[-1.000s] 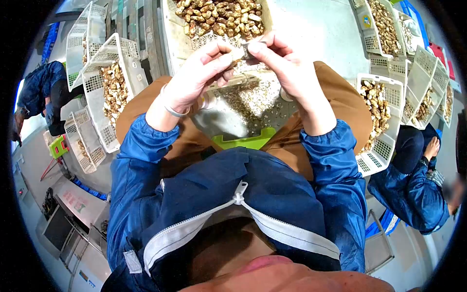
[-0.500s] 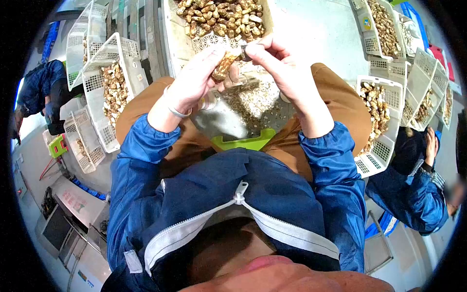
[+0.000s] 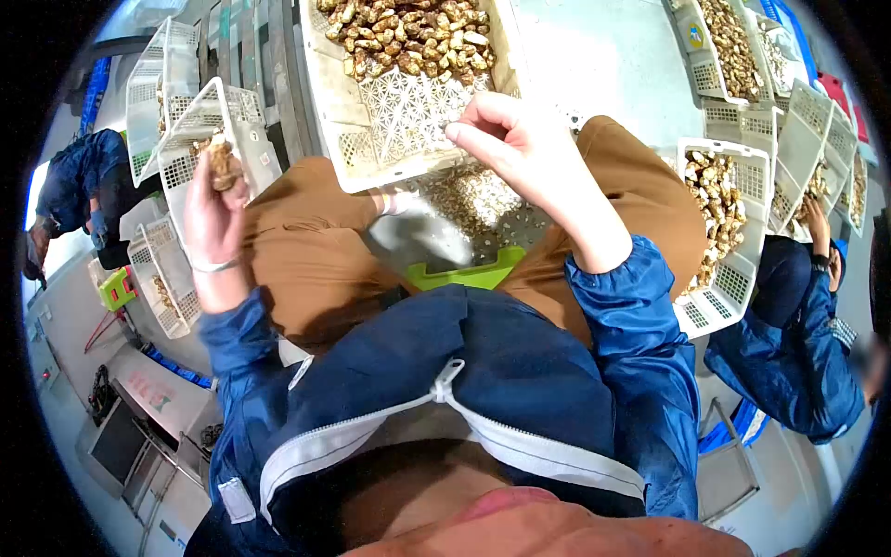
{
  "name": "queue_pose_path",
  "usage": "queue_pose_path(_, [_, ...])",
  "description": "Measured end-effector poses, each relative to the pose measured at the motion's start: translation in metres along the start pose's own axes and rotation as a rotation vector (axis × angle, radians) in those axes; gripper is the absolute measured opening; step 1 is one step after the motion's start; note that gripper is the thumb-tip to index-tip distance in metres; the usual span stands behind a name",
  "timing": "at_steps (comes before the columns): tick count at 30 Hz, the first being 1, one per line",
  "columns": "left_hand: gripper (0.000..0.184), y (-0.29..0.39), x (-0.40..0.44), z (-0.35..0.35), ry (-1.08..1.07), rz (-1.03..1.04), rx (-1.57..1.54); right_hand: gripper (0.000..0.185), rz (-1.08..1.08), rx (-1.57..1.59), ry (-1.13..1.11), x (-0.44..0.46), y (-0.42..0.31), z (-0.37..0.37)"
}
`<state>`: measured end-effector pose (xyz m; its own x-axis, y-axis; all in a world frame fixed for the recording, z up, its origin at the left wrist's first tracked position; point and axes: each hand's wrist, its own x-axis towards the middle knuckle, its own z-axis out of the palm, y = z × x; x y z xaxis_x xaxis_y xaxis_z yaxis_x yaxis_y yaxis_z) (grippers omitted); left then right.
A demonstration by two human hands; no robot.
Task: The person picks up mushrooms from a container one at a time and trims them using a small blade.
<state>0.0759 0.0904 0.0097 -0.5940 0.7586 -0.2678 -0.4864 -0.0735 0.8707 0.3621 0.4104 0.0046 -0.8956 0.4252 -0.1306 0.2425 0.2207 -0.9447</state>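
Observation:
My left hand (image 3: 215, 218), blurred by motion, is closed around a knobby brown-and-cream mushroom (image 3: 223, 165). It is over the near end of a white crate (image 3: 249, 116) on my left. My right hand (image 3: 509, 139) has its thumb and fingers pinched together above the large white crate (image 3: 390, 173) in front of me. Whatever sits in that pinch is too small to make out. Several similar mushrooms (image 3: 418, 37) lie at the far end of the front crate, with its patterned floor showing at the near end.
Pale trimmings (image 3: 469, 200) litter the floor between my legs, before a green plastic edge (image 3: 469, 269). A crate of mushrooms (image 3: 715, 209) stands by my right knee. Co-workers in blue sit at left (image 3: 79, 186) and right (image 3: 789, 353). Wooden slats (image 3: 264, 56) lie at upper left.
My left hand has swung left from in front of me to the left crate, carrying the mushroom. My right hand has stayed near the front, slightly lower. The front crate shows more fully.

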Motion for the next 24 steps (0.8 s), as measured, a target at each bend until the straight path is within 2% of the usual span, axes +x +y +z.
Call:
queue_pose_path(1, [0.036,0.017,-0.012,-0.017,0.539,0.006,0.198,0.021,-0.016,-0.016,0.000,-0.001,0.000,-0.003])
queue_pose_path(2, [0.040,0.033,-0.021,-0.044,0.613,0.015,0.456,0.021,-0.022,-0.024,0.028,0.000,0.002,-0.005])
queue_pose_path(3, [0.049,0.049,-0.028,-0.057,0.818,-0.172,0.953,0.021,-0.027,-0.032,0.055,0.000,0.005,-0.007])
queue_pose_path(4, [0.057,0.055,-0.034,-0.101,0.814,-0.285,1.444,0.021,-0.033,-0.038,0.083,-0.001,0.007,-0.009])
queue_pose_path(6, [0.063,0.053,-0.025,-0.125,0.744,-0.093,2.477,0.020,-0.026,-0.091,0.131,0.000,0.003,-0.016])
queue_pose_path(7, [0.060,0.051,0.001,-0.138,0.556,0.137,2.319,0.020,-0.039,-0.085,0.147,0.002,0.006,-0.018])
queue_pose_path(8, [0.058,0.043,0.038,-0.101,0.316,0.171,1.922,0.020,-0.051,-0.081,0.156,0.004,0.007,-0.018])
queue_pose_path(10, [0.051,-0.011,0.108,-0.024,0.028,0.013,1.185,0.019,-0.059,-0.036,0.226,0.010,0.008,-0.019])
queue_pose_path(11, [0.049,-0.024,0.127,0.050,-0.010,-0.192,1.204,0.019,-0.067,-0.028,0.246,0.013,0.010,-0.019])
queue_pose_path(12, [0.053,-0.070,0.166,0.050,-0.108,-0.323,1.116,0.019,-0.073,-0.021,0.270,0.014,0.011,-0.019])
queue_pose_path(13, [0.058,-0.118,0.203,0.044,-0.232,-0.249,1.284,0.018,-0.084,-0.044,0.266,0.015,0.014,-0.019])
queue_pose_path(14, [0.063,-0.163,0.224,0.055,-0.120,-0.335,1.367,0.018,-0.094,-0.070,0.265,0.017,0.017,-0.021])
queue_pose_path(16, [0.060,-0.244,0.263,0.056,-0.029,-0.094,1.549,0.018,-0.056,-0.065,0.295,0.018,0.015,-0.024])
queue_pose_path(18, [0.049,-0.291,0.275,0.063,0.239,-0.008,1.101,0.017,-0.080,-0.016,0.293,0.020,0.023,-0.025])
queue_pose_path(20, [0.029,-0.316,0.273,0.069,0.463,0.135,0.979,0.019,-0.043,-0.060,0.275,0.016,0.022,-0.028])
queue_pose_path(22, [0.023,-0.327,0.280,0.063,0.495,0.268,0.758,0.018,-0.035,-0.147,0.226,0.014,0.023,-0.032])
queue_pose_path(23, [0.023,-0.328,0.280,0.057,0.443,0.413,0.796,0.024,0.048,-0.087,0.163,0.011,0.021,-0.037])
queue_pose_path(24, [0.021,-0.296,0.263,0.080,0.403,0.213,0.601,0.024,0.030,-0.049,0.195,0.009,0.023,-0.036])
